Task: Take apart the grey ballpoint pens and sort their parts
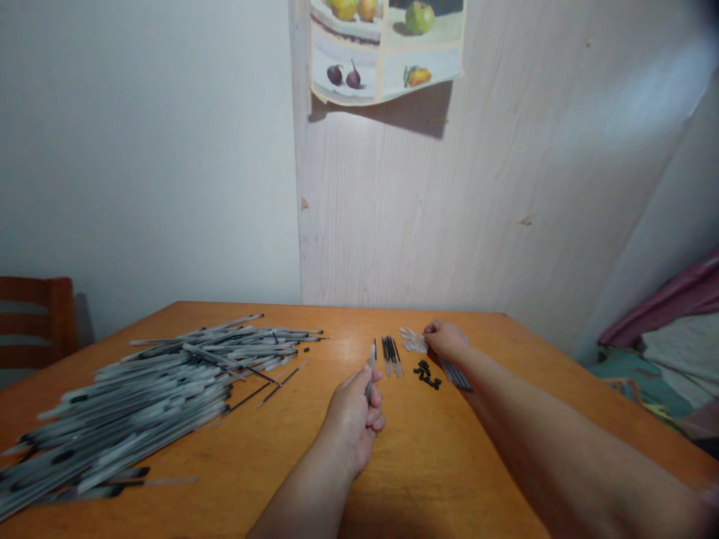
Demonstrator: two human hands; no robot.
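My left hand (pixel 358 419) is closed around a slim pen (pixel 369 380), held upright with its thin tip pointing away from me. Farther right, my right hand (pixel 446 339) has its fingers pinched together at the edge of a group of clear pen caps (pixel 413 341); what lies between the fingertips is too small to tell. Under that wrist rest several translucent grey pen barrels (pixel 456 376), partly hidden. Between the hands lies a row of dark, thin pen refills (pixel 392 355) with pale ends. Small black plugs (pixel 428 376) sit in a loose cluster nearer me.
A large heap of pens (pixel 162 397) spreads over the left side of the wooden table (pixel 269 457), with a few loose refills at its right edge. A wooden chair (pixel 37 314) stands at left. Folded cloths (pixel 674 344) lie beyond the right edge. A fruit poster (pixel 387 52) hangs on the wall.
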